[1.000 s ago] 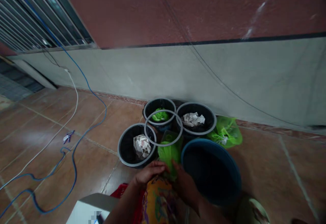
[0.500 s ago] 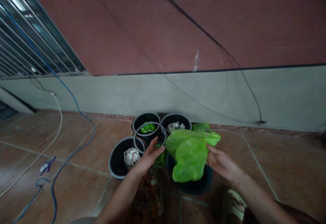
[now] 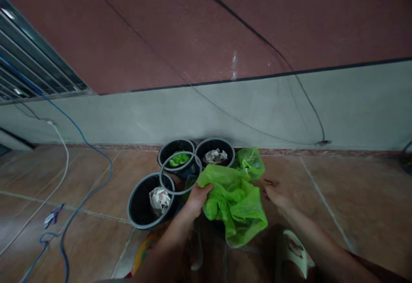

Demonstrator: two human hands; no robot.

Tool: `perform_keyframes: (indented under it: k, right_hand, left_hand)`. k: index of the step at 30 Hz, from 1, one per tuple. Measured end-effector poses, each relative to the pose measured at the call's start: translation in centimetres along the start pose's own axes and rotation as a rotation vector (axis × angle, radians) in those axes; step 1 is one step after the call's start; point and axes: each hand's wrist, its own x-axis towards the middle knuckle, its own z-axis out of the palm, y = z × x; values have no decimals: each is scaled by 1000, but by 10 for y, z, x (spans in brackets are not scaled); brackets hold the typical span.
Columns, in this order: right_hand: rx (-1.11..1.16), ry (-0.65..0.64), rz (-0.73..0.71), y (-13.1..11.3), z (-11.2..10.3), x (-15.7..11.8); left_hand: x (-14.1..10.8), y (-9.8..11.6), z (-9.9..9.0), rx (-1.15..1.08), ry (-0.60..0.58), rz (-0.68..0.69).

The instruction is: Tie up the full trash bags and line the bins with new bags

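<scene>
Handling, over the brown tiled floor [image 3: 363, 206], a loose bright-green plastic bag [image 3: 236, 206] appears to be the step in hand; spreading it wider would call for a second grip on its free edge. The bag looks thin, translucent and crumpled, draping in folds to the right of a round black bucket with a grey rim [image 3: 140, 201] and a slim grey plastic ring [image 3: 182, 193]. The left hand [image 3: 198, 198] pinches its left edge; the right hand [image 3: 274, 194], fingers loose, seems released just beside it.

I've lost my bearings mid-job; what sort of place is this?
Probably a house's porch or utility area, though indoors or outdoors is unclear: brown tiled floor, maroon and pale-grey painted wall, grey metal grille.
</scene>
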Motion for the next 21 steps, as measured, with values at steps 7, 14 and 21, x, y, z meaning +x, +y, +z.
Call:
perform_keyframes:
  k: [7,14,21]
  right_hand:
    - [-150,-498,-235,-10,31,-56]
    - [-471,-478,-303,37,53,-89]
    - [-607,-449,-263,30,36,-59]
  left_hand:
    - [11,3,-1,-14,8,-146]
    - [7,8,6,-150,-137,-455]
    - [18,-5,-14,15,-152,-385]
